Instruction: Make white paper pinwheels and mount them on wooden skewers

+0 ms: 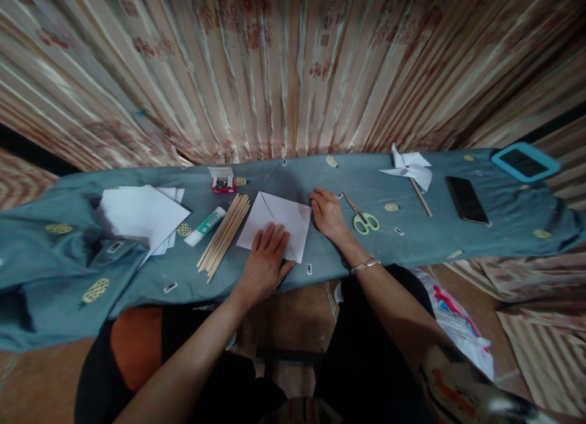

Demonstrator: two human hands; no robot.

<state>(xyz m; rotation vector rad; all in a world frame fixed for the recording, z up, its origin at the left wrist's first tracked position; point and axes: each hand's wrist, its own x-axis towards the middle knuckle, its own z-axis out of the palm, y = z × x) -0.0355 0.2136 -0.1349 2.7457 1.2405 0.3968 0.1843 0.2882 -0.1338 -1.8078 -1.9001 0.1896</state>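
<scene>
A square sheet of white paper [290, 212] lies on the cloth in front of me, with a dark slit or crease running in from its top left corner. My left hand [264, 265] rests flat on the sheet's lower part, fingers stretched out. Just off the paper's right edge, my right hand [328, 213] lies on the cloth with its fingers loosely bent and nothing visible in them. Green-handled scissors [365, 221] lie open to the right of that hand. A bundle of thin wooden sticks [226, 236] is left of the sheet.
A glue stick [205, 226] and a small red box of dark pins or tacks [223, 181] sit on the left, near stacked white paper [132, 210]. Rightward are a paper pinwheel [407, 166] on a stick, a phone [467, 199] and a blue-framed tablet [525, 161]. Curtains [274, 76] hang behind.
</scene>
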